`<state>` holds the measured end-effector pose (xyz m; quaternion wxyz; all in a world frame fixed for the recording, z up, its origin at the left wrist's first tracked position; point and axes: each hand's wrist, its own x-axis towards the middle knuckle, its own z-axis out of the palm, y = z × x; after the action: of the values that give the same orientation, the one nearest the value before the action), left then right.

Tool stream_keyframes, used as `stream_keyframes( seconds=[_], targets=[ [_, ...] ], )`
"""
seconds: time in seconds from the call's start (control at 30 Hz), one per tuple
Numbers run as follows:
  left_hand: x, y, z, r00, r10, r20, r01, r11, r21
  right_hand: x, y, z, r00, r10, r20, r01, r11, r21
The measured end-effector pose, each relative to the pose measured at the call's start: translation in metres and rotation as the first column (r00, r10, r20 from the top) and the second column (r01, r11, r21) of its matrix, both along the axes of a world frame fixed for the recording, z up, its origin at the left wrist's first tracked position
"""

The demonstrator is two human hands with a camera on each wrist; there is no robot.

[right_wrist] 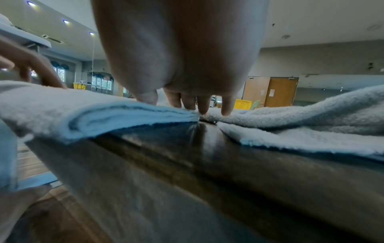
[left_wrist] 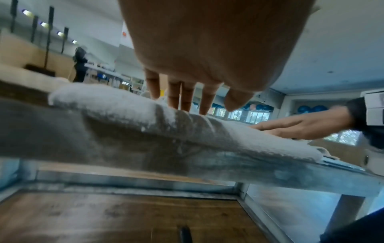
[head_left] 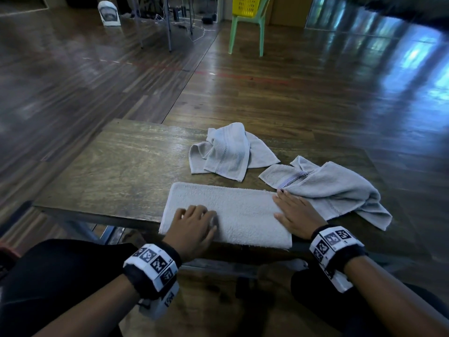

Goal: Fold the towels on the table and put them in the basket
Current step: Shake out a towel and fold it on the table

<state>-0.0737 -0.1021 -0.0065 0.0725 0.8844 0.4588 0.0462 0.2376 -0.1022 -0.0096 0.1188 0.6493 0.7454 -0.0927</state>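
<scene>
A worn wooden tabletop [head_left: 116, 166] with a scuffed, dull finish sits low over a glossy dark plank floor [head_left: 291, 93] that reflects window light on the right. At its near edge lies a folded towel [head_left: 233, 210], a long pale rectangle whose near side hangs slightly over the rim.

The left hand [head_left: 194, 227] rests on the left part of this towel, its fingers [left_wrist: 188, 98] bent down so the tips press into the pile; it pinches nothing that can be seen. The right hand [head_left: 295, 214] lies flat on the towel's right end with straight, spread fingers [right_wrist: 204, 105], holding nothing, its fingertips reaching the edge of a second towel. The right wrist view shows the folded layers stacked under that palm.

That crumpled towel [head_left: 340, 190], with a checked band, spreads loosely on the right of the tabletop, just beside the folded one. A third rumpled towel [head_left: 230, 154] sits farther back, near the middle, apart from the hands.

Both wrists carry bands printed with black-and-white markers [head_left: 155, 263].

Well beyond the tabletop, a yellow basket [head_left: 247, 6] stands on a pale green plastic chair [head_left: 245, 27]. To the left of it, metal legs and loose cables [head_left: 184, 20] crowd the floor.
</scene>
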Motion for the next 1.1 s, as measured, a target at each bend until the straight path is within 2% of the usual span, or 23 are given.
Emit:
stream_keyframes(
  seconds=[0.07,0.17,0.3,0.4,0.47,0.53,0.63,0.73,0.87,1.1],
  targets=[
    [0.002,-0.002,-0.002,0.999,0.031,0.004,-0.031,0.998,-0.063,-0.002,0.005,0.003,1.0,-0.005,0.001,0.005,1.0,-0.019],
    [-0.004,0.018,-0.003,0.991,0.124,-0.046,-0.125,0.992,0.001,-0.008,0.012,0.01,0.998,0.004,-0.065,-0.006,1.0,-0.03],
    [-0.021,0.045,-0.004,0.944,0.297,-0.146,-0.298,0.954,0.013,-0.029,0.02,0.015,0.976,0.097,-0.193,-0.105,0.994,-0.028],
    [-0.016,0.044,-0.005,0.917,0.335,-0.215,-0.347,0.938,-0.017,-0.043,0.029,0.02,0.969,0.145,-0.198,-0.159,0.986,-0.057],
    [-0.004,0.032,-0.007,0.965,0.218,-0.143,-0.216,0.976,0.028,-0.045,0.036,0.026,0.974,0.139,-0.178,-0.15,0.987,-0.05],
    [0.012,0.012,-0.011,0.999,0.012,-0.031,-0.008,0.991,0.134,-0.043,0.043,0.031,0.984,0.109,-0.138,-0.114,0.993,-0.026],
    [0.036,-0.016,-0.019,0.979,-0.203,0.013,0.196,0.959,0.203,-0.038,0.051,0.031,0.996,0.086,-0.038,-0.087,0.996,-0.014],
    [0.046,-0.023,-0.029,0.975,-0.222,-0.009,0.219,0.957,0.192,-0.034,0.052,0.028,0.997,0.08,-0.018,-0.08,0.997,-0.022],
    [0.042,-0.013,-0.032,0.964,-0.255,0.076,0.234,0.949,0.213,-0.035,0.05,0.028,0.995,0.09,-0.044,-0.09,0.996,-0.013],
    [0.033,-0.015,-0.031,0.952,-0.27,0.141,0.233,0.943,0.238,-0.041,0.057,0.026,0.996,0.052,-0.067,-0.052,0.999,-0.005]
  ],
)
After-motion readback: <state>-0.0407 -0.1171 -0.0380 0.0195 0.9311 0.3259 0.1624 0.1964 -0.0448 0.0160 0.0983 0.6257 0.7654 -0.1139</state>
